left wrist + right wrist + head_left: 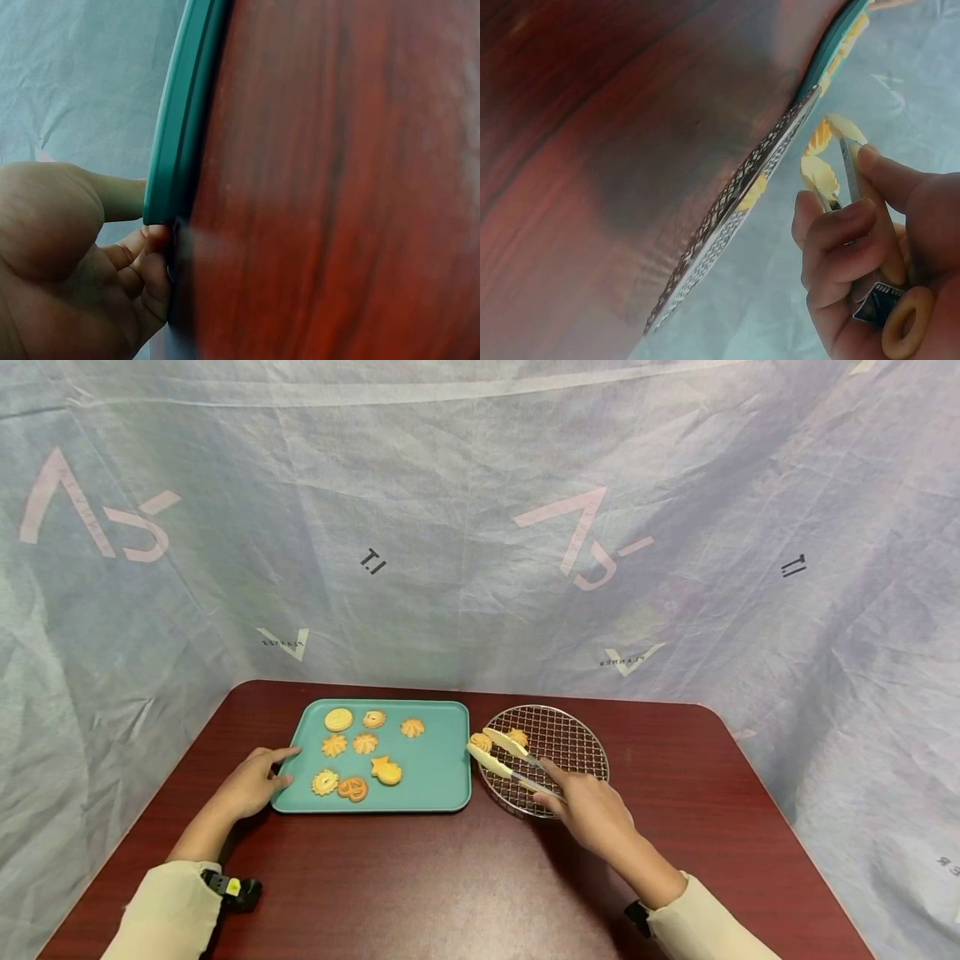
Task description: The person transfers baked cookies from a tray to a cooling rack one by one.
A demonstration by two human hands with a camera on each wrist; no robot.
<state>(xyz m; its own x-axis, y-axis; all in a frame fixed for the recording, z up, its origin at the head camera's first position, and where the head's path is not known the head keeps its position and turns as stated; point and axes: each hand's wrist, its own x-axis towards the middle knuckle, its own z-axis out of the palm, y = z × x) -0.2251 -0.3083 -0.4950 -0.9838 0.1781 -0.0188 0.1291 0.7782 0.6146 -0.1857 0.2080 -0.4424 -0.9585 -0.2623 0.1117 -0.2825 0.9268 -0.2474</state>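
Note:
My right hand (596,814) grips a pair of tongs (491,762) with pale yellow tips. Between those tips is a swirled cookie (820,137), above the left edge of a round wire rack (562,743). On the rack lies another cookie (517,737), partly behind the tongs. With thumb and fingers at its left edge, my left hand (251,783) holds a teal tray (431,777). Several cookies lie on the tray, among them a pretzel-shaped cookie (352,789), a round cookie (338,719) and a flower-shaped cookie (412,727).
Tray and rack stand side by side on a dark red wooden table (420,877). Behind the table and at its sides hangs a grey printed cloth (450,635). A small dark device (234,889) is strapped on the left wrist.

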